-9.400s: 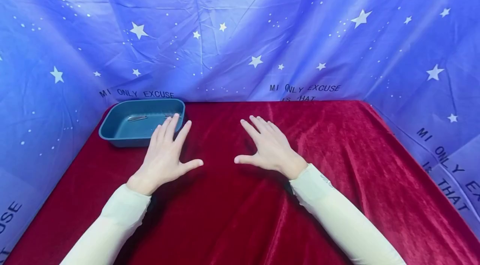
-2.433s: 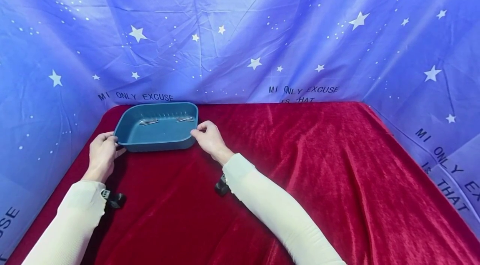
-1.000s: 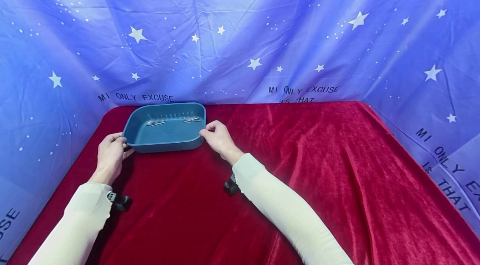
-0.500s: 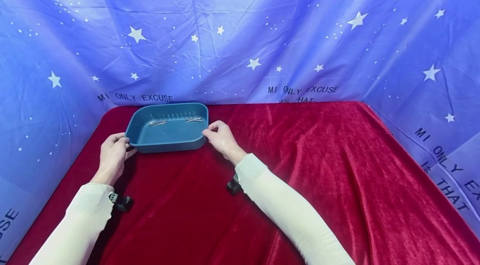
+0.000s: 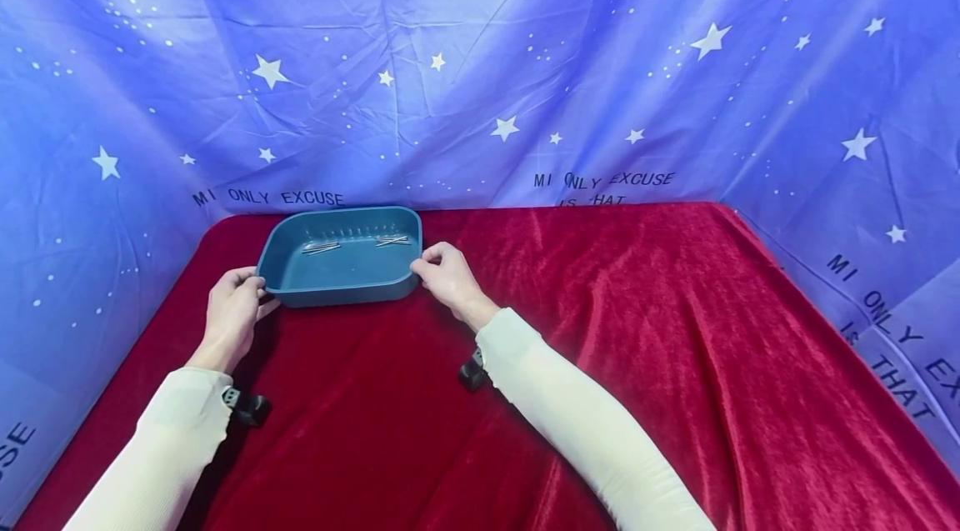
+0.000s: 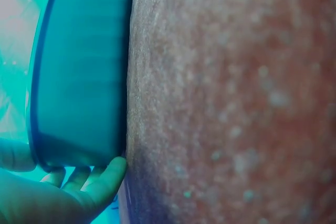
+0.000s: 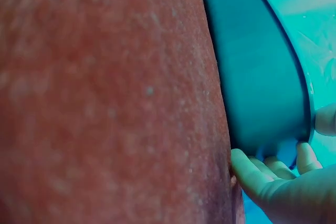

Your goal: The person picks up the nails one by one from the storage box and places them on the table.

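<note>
A dark teal plastic basin (image 5: 341, 295), low and rectangular with rounded corners, stands on the red cloth at the back left. Two small bunches of thin metal sticks lie inside it, the left bunch (image 5: 321, 248) and the right bunch (image 5: 392, 240); their exact kind is too small to tell. My left hand (image 5: 231, 314) grips the basin's near left corner, fingers against the outer wall (image 6: 84, 77) in the left wrist view. At the right end my right hand (image 5: 452, 281) pinches the rim between thumb and fingers. The right wrist view shows fingertips touching the basin's side (image 7: 262, 77).
Wrinkled red velvet cloth (image 5: 637, 331) covers the table. Behind and at both sides hangs a blue curtain (image 5: 465, 39) with white stars and lettering, close to the basin's far edge. Black wrist cameras hang under both white sleeves, such as the left camera (image 5: 251, 408).
Both hands, spread over the table at first, took hold of the basin's two ends. The basin has since slid right along the cloth with them, only slightly in the last half second.
</note>
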### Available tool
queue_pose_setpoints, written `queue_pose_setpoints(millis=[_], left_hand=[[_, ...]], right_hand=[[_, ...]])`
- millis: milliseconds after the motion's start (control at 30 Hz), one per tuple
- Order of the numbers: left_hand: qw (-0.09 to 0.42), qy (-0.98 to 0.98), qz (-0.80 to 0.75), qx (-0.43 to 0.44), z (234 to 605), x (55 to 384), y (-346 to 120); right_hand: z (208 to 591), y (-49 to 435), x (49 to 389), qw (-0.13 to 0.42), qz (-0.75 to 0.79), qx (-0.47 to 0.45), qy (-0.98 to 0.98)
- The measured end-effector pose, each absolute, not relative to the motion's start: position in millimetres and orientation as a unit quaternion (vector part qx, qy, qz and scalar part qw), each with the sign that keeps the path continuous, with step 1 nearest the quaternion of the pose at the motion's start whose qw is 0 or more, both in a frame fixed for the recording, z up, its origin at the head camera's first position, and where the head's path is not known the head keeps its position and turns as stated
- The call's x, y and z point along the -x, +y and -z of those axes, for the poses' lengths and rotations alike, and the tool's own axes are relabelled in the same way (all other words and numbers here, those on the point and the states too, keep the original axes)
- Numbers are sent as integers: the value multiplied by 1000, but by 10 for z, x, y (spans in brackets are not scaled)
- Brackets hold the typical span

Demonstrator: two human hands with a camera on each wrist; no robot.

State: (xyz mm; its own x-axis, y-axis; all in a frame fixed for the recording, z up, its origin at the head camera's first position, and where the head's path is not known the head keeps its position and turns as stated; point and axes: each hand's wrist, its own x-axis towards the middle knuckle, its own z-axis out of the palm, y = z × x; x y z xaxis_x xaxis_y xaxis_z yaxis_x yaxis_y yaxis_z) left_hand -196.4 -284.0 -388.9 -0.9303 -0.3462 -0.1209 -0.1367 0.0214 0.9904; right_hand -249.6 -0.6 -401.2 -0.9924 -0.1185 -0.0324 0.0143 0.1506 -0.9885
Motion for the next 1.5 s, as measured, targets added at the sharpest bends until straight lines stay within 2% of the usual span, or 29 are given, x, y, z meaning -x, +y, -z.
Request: queue_pose_setpoints(millis=[367,867,1500], left_hand=[[77,-714,677,-162,3890,1971,-2794],[92,-715,673,-164,3910,1968,-2679],[61,-726,667,-154,3886,1956,-2622]], right_hand=[[4016,58,2498,43,640,40,766],[3993,173,2475,72,654,27,752],[3982,256,2465,77,672,23,737]])
